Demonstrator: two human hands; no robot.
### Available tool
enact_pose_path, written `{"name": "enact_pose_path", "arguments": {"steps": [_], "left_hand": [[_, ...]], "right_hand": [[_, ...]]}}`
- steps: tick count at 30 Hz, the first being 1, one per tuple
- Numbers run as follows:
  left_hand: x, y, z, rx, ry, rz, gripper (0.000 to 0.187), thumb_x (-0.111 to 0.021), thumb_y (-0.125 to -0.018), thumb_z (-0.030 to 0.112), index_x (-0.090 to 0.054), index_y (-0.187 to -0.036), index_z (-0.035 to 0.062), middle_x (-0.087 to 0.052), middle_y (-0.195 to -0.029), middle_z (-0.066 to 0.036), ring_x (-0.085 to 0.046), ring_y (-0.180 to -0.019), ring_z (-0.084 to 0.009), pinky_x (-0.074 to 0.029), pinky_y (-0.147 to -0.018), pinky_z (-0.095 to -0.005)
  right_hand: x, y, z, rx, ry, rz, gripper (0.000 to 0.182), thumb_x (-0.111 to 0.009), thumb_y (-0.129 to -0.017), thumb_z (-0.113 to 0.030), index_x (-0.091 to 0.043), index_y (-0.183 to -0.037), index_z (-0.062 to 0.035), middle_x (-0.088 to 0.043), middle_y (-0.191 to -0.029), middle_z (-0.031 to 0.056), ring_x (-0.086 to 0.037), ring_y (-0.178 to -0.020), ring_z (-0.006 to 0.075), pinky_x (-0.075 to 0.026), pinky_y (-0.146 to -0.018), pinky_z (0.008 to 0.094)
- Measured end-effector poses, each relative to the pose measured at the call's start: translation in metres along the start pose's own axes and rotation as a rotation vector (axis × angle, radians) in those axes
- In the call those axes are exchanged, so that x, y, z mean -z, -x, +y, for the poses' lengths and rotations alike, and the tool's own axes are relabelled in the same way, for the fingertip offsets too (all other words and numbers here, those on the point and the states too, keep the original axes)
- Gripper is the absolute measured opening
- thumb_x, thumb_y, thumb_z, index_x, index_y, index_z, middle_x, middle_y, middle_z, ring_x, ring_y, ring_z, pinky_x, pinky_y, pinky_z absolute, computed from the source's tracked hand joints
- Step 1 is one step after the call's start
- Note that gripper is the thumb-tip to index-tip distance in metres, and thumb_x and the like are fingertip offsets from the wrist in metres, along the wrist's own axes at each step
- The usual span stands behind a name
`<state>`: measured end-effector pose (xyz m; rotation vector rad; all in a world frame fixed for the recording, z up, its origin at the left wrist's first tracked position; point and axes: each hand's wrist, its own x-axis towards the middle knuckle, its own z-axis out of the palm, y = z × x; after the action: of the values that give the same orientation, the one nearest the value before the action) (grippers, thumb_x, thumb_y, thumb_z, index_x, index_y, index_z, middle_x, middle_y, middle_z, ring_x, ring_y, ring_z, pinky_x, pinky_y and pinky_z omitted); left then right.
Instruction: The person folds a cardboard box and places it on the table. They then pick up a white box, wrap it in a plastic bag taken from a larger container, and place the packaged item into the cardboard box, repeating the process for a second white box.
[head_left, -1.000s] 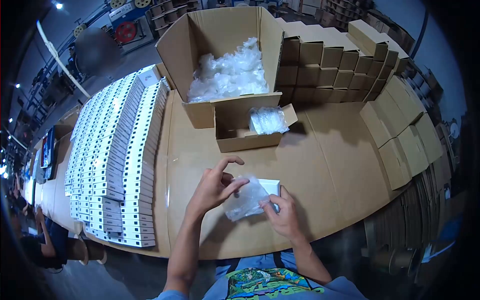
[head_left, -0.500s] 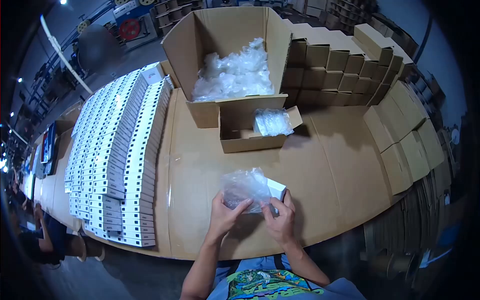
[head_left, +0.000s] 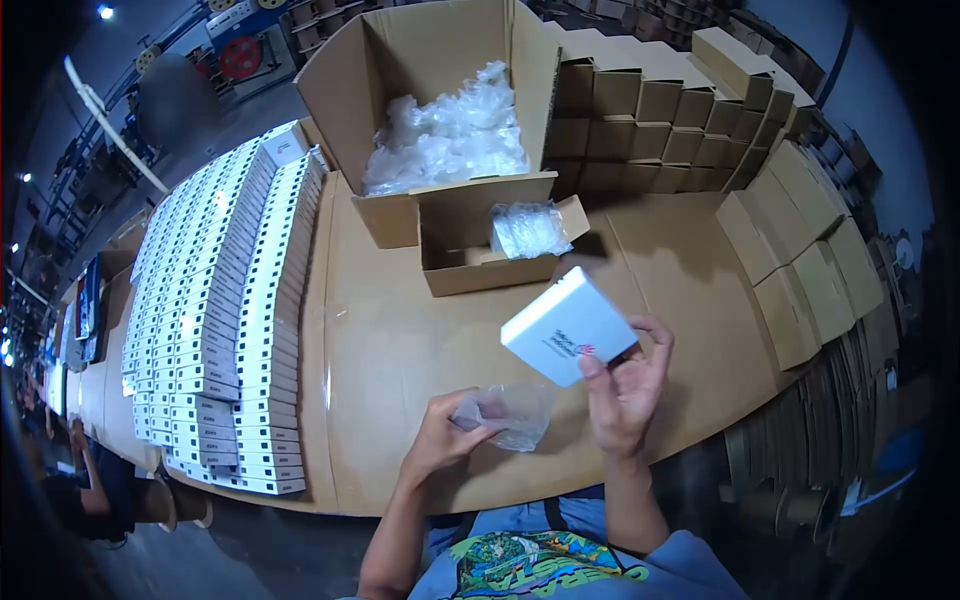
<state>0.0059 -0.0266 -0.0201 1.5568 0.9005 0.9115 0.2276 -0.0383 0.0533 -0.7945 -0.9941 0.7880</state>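
Observation:
A white printed box [head_left: 562,325] is pinched between the thumb and fingers of my right hand [head_left: 625,400], tilted above the table with its printed face toward me. My left hand [head_left: 447,430] grips a clear bubble-wrap bag [head_left: 520,415] low over the table, apart from the white box. Beyond them stands an open brown carton [head_left: 490,275], with a bubble-wrapped packet [head_left: 530,230] at its right end.
A large carton [head_left: 335,95] behind holds a heap of bubble-wrap bags [head_left: 450,140]. Rows of stacked white boxes [head_left: 215,300] line the left side. Brown cartons [head_left: 640,95] are piled at back right, with more cartons [head_left: 800,250] along the right edge. Another person's arm [head_left: 92,470] shows far left.
The white box has come out of the bubble-wrap bag and moved up and right in my right hand. The bag stays in my left hand, slightly lower. The view has shifted a little.

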Motion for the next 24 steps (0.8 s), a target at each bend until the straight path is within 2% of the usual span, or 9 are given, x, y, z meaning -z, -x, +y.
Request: {"name": "enact_pose_path", "arguments": {"steps": [2, 3, 7, 11, 14, 17, 19, 24], "left_hand": [[-0.001, -0.001, -0.001, 0.025, 0.004, -0.026, 0.026, -0.085, -0.079, 0.005, -0.073, -0.101, -0.0033, -0.076, -0.095, -0.011, -0.071, -0.086, -0.0168, -0.057, -0.079, -0.0323], [-0.002, -0.002, 0.0, 0.015, 0.006, -0.026, 0.026, -0.085, -0.079, 0.006, -0.074, -0.1, -0.0033, -0.076, -0.094, -0.011, -0.071, -0.085, -0.0167, -0.057, -0.079, -0.0322], [-0.004, -0.001, 0.002, -0.001, 0.018, 0.001, 0.023, -0.083, -0.083, 0.007, -0.074, -0.101, -0.0036, -0.076, -0.09, -0.01, -0.071, -0.084, -0.0154, -0.057, -0.078, -0.0314], [-0.005, 0.003, 0.001, 0.116, 0.092, 0.027, 0.021, -0.079, -0.088, 0.008, -0.074, -0.105, -0.0027, -0.077, -0.094, -0.01, -0.071, -0.084, -0.0142, -0.057, -0.077, -0.0303], [-0.007, 0.005, -0.006, 0.072, 0.09, 0.066, 0.018, -0.076, -0.092, 0.009, -0.074, -0.103, -0.0045, -0.074, -0.086, -0.005, -0.065, -0.077, -0.0101, -0.052, -0.069, -0.0285], [-0.009, 0.005, -0.006, 0.056, 0.104, 0.071, 0.018, -0.076, -0.092, 0.009, -0.074, -0.104, -0.0041, -0.074, -0.086, -0.005, -0.063, -0.075, -0.0093, -0.051, -0.067, -0.0282], [-0.011, 0.005, -0.009, 0.075, 0.128, 0.062, 0.018, -0.076, -0.092, 0.01, -0.074, -0.104, -0.0037, -0.074, -0.086, -0.005, -0.063, -0.076, -0.0092, -0.051, -0.068, -0.0281], [-0.011, 0.004, -0.002, 0.106, 0.125, 0.026, 0.021, -0.076, -0.092, 0.01, -0.073, -0.107, -0.0037, -0.074, -0.089, -0.005, -0.065, -0.08, -0.0097, -0.053, -0.072, -0.0282]], "right_hand": [[-0.001, -0.001, 0.009, 0.03, 0.031, -0.074, 0.057, -0.072, -0.09, 0.006, -0.036, -0.134, -0.0045, -0.056, -0.114, 0.013, -0.061, -0.107, 0.0181, -0.052, -0.093, 0.0313], [-0.01, 0.0, 0.005, -0.014, -0.043, -0.026, 0.053, -0.073, -0.09, 0.006, -0.037, -0.127, -0.0036, -0.055, -0.11, 0.0106, -0.06, -0.104, 0.016, -0.053, -0.089, 0.0288], [-0.012, 0.005, 0.013, -0.137, -0.052, -0.164, 0.046, -0.073, -0.09, 0.005, -0.039, -0.121, -0.0022, -0.054, -0.108, 0.0097, -0.059, -0.101, 0.014, -0.053, -0.088, 0.0277], [-0.008, 0.009, 0.019, -0.161, -0.042, -0.172, 0.041, -0.072, -0.092, 0.001, -0.041, -0.12, -0.0016, -0.054, -0.106, 0.0083, -0.056, -0.099, 0.0134, -0.049, -0.089, 0.0278], [0.0, 0.006, 0.016, -0.179, -0.01, -0.165, 0.04, -0.071, -0.092, 0.0, -0.042, -0.12, -0.0017, -0.054, -0.107, 0.008, -0.056, -0.101, 0.0136, -0.047, -0.091, 0.0292], [0.006, 0.002, 0.016, -0.155, 0.033, -0.153, 0.037, -0.067, -0.093, -0.003, -0.043, -0.121, -0.0017, -0.051, -0.105, 0.0075, -0.052, -0.096, 0.0126, -0.044, -0.088, 0.0287], [0.009, 0.001, 0.017, -0.121, 0.079, -0.161, 0.035, -0.064, -0.094, -0.004, -0.043, -0.121, -0.0014, -0.05, -0.103, 0.0069, -0.049, -0.093, 0.0124, -0.043, -0.085, 0.0283], [0.005, 0.003, 0.021, -0.185, 0.087, -0.219, 0.035, -0.066, -0.093, -0.005, -0.045, -0.121, -0.0007, -0.051, -0.105, 0.0068, -0.051, -0.095, 0.0119, -0.044, -0.086, 0.0284]]}}
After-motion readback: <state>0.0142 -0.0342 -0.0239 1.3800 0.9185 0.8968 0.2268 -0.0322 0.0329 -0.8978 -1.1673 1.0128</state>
